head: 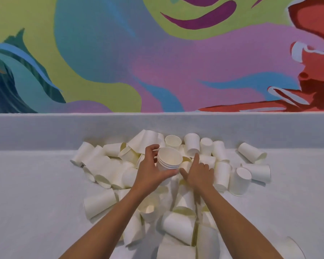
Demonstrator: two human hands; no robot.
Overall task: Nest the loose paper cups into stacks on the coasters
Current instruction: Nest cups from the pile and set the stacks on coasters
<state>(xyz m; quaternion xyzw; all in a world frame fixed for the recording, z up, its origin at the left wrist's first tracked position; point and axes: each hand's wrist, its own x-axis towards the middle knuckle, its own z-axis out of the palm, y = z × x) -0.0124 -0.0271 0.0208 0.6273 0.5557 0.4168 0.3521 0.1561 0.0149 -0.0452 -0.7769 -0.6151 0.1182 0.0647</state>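
Note:
A heap of several loose white paper cups (pixel 108 165) lies on a pale cloth-covered table (pixel 30 193), most on their sides, a few upright. My left hand (pixel 150 171) is wrapped around a small nested stack of cups (pixel 169 158), held upright above the middle of the heap. My right hand (pixel 197 171) rests just right of the stack, index finger stretched toward a cup (pixel 185 165) lying beside it, fingers apart and holding nothing. No coaster is visible; the cups may hide them.
More cups (pixel 252 152) lie scattered to the right, one cup (pixel 292 247) sits at the lower right edge. A raised white ledge (pixel 45 131) runs behind the heap, below a colourful painted wall (pixel 157 62). Bare cloth spreads left and right.

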